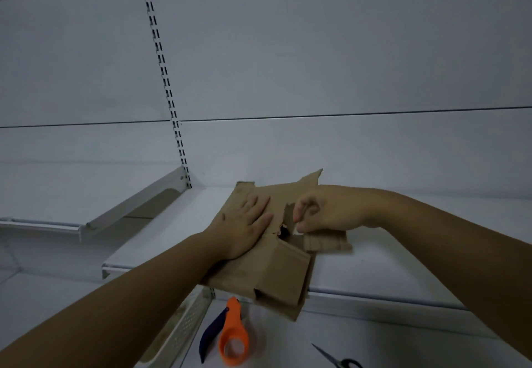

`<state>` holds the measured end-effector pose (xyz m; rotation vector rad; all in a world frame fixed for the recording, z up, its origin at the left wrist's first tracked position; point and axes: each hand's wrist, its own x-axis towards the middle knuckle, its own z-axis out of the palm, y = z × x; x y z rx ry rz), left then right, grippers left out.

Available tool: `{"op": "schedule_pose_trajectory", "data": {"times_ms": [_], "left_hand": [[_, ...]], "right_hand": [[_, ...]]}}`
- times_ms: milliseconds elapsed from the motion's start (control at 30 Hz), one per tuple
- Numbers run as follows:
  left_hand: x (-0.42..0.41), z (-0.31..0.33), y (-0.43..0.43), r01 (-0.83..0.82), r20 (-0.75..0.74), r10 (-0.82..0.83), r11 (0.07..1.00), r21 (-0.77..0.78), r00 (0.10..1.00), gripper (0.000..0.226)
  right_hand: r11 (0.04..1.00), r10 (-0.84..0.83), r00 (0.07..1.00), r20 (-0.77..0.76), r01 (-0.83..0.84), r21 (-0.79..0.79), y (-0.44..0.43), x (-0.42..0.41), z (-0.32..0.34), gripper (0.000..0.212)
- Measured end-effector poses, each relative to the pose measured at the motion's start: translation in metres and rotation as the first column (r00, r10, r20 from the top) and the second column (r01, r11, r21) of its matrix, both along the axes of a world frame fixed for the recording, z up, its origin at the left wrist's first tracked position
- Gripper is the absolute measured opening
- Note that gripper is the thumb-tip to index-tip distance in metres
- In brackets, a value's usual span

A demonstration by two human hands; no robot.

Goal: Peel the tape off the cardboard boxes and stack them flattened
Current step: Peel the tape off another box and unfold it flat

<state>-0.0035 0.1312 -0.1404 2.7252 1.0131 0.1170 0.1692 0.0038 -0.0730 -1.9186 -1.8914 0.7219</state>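
A flattened brown cardboard box (276, 269) lies on a white shelf (374, 269), its near corner hanging over the shelf's front edge. My left hand (244, 223) presses flat on the cardboard with fingers spread. My right hand (322, 209) pinches a torn strip at the ragged tear (283, 226) in the middle of the box, thumb and fingertips together. Whether the strip is tape or torn card is too small to tell. A folded flap (328, 241) sticks out to the right below my right hand.
On the lower shelf lie an orange and dark blue tape dispenser (230, 336) and black scissors (339, 359) at the bottom edge. A white perforated basket (184, 324) stands to the left. A slotted upright (169, 91) and a white bracket (138, 200) run along the back wall.
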Motion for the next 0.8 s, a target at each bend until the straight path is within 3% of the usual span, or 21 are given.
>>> {"op": "schedule_pose_trajectory", "data": {"times_ms": [167, 233, 367, 533, 700, 800], "left_hand": [[-0.011, -0.011, -0.003, 0.007, 0.177, -0.006, 1.0, -0.002, 0.984, 0.055], [-0.013, -0.011, -0.005, 0.004, 0.223, -0.004, 1.0, -0.002, 0.975, 0.055], [-0.012, -0.004, -0.001, 0.023, 0.231, -0.008, 0.998, -0.062, 0.973, 0.054], [-0.015, 0.021, 0.004, 0.107, 0.297, -0.023, 0.957, -0.27, 0.955, 0.049], [-0.004, 0.055, 0.001, 0.143, 0.348, 0.003, 0.908, -0.393, 0.938, 0.026], [0.015, 0.056, -0.007, 0.076, 0.285, 0.007, 0.958, -0.278, 0.959, 0.045]], "right_hand": [[0.996, -0.056, 0.991, -0.12, 0.064, 0.062, -0.003, 0.027, -0.018, 0.008], [0.986, -0.103, 0.992, -0.072, 0.111, 0.123, 0.002, 0.03, -0.026, 0.009], [0.902, -0.199, 0.98, 0.009, 0.18, 0.391, 0.013, 0.024, -0.036, 0.006], [0.796, -0.165, 0.976, 0.144, 0.046, 0.603, 0.03, 0.022, -0.024, 0.022], [0.776, -0.188, 0.949, 0.255, -0.016, 0.631, 0.045, 0.007, -0.006, 0.021], [0.821, -0.129, 0.945, 0.3, -0.068, 0.568, 0.052, -0.002, 0.003, 0.022]]}}
